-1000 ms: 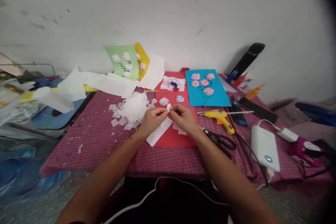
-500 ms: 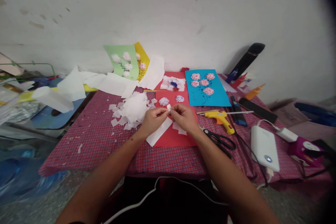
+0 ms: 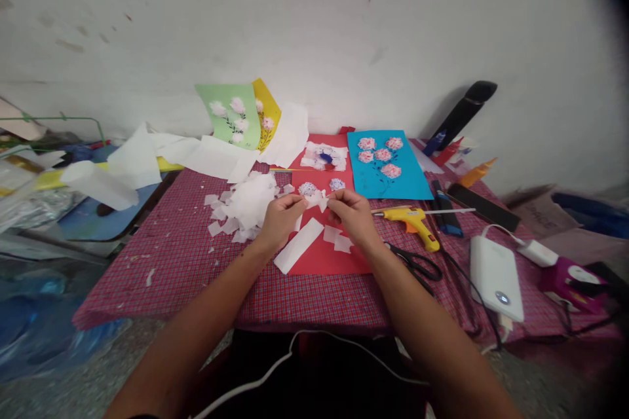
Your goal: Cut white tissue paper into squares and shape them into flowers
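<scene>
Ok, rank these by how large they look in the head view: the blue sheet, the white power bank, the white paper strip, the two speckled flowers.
1. Blue sheet
2. White power bank, though nearer the camera
3. White paper strip
4. Left speckled flower and right speckled flower: too alike to rank

At three o'clock in my view I can read one word in dark capitals on the flap of a cardboard box (image 3: 543,212): it looks like "PACE", though the third letter is soft and could be a G. At four o'clock, the round display on my white power bank (image 3: 491,268) lights up too small to read, and so is the dark squiggle near the lower corner of the green card (image 3: 223,101) at ten o'clock.
</scene>
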Motion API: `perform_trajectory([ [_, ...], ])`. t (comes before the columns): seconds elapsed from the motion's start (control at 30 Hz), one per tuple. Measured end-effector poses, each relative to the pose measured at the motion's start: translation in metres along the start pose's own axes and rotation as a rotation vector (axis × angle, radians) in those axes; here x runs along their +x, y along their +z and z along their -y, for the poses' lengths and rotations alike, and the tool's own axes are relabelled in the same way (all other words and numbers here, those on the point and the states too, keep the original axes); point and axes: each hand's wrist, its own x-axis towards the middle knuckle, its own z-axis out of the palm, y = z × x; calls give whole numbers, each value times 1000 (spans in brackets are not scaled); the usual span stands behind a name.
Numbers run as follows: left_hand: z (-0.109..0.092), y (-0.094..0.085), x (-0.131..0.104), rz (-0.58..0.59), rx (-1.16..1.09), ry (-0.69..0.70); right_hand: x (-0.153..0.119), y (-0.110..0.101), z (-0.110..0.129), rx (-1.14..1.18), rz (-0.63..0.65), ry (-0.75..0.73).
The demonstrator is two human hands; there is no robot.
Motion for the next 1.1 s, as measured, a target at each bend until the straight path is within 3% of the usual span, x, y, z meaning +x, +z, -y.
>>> perform_trajectory([
  [0.1, -1, -1, 0, -1, 32, 22, 3, -3, 2, 63, -126, 12],
  [0.2, -4, -2, -6, 79, 215, 148, 5, -5, 5, 84, -226, 8],
  [0.33, -7, 0, -15, 346, 546, 346, 4, -4, 5, 58, -180, -22],
  [0.43, -6, 1, -17, 449, 692, 447, 4, -3, 2, 55, -147, -47],
  [0.57, -2, 0, -16, 491, 804, 532, 4, -3, 1, 29, -161, -52],
  [0.77, -1, -2, -18, 771, 751, 524, 4, -4, 2, 3, -131, -41],
  [0.83, -5, -5, -18, 759, 710, 487, 4, -4, 0, 6, -106, -36],
  [0.97, -13, -10, -16, 626, 609, 361, 5, -5, -5, 2, -89, -18],
  [1.1, -12, -5, -18, 656, 571, 369, 5, -4, -4, -14, -97, -20],
])
